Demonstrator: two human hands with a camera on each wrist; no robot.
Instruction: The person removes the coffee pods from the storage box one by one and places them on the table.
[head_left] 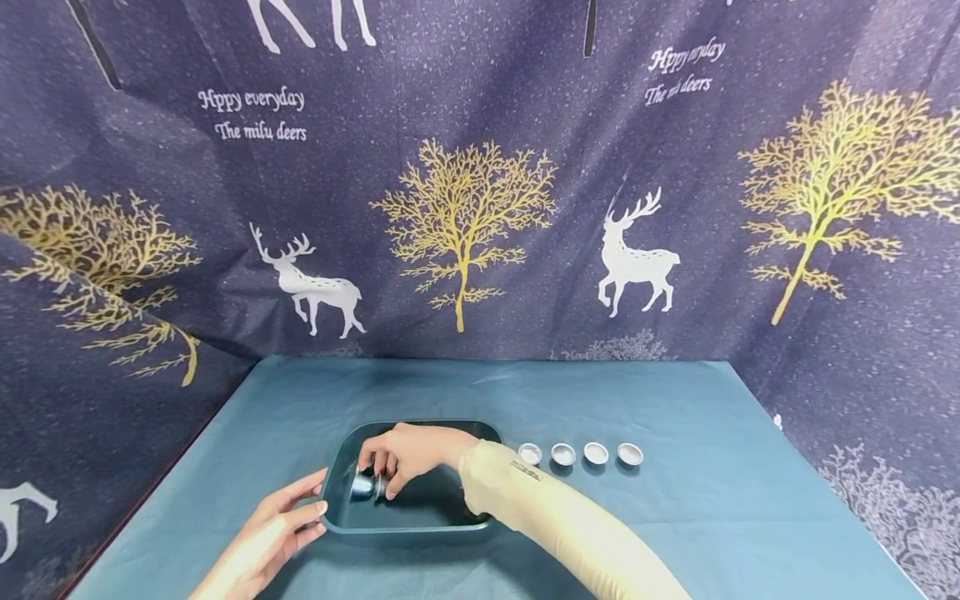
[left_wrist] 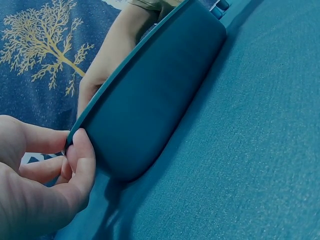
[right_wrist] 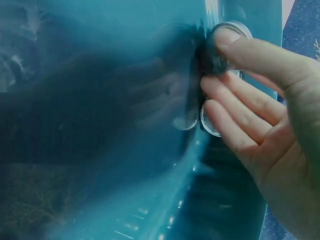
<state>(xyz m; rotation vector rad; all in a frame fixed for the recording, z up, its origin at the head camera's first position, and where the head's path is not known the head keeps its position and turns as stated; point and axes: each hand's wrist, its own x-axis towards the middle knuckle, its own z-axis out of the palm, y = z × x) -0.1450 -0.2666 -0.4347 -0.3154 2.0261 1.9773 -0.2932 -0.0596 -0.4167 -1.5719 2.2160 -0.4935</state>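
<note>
A dark teal rectangular tray point(head_left: 408, 531) with rounded corners stands on the table. My left hand point(head_left: 273, 529) is at its left end, and in the left wrist view the thumb and fingers pinch the tray's rim point(left_wrist: 117, 75). My right hand point(head_left: 414, 454) reaches down inside the tray near the left wall. Between its thumb and fingers it pinches a small round metal cup point(right_wrist: 239, 29). Another small metal cup point(right_wrist: 207, 120) is beside the lower fingers, against the tray. The fingers partly hide both cups.
Several small silver cups point(head_left: 596, 454) stand in a row on the blue-green tablecloth point(head_left: 697, 500), right of the tray. My right forearm, in a pale sleeve point(head_left: 562, 529), crosses the tray's right end. A dark blue patterned curtain point(head_left: 525, 250) hangs behind the table.
</note>
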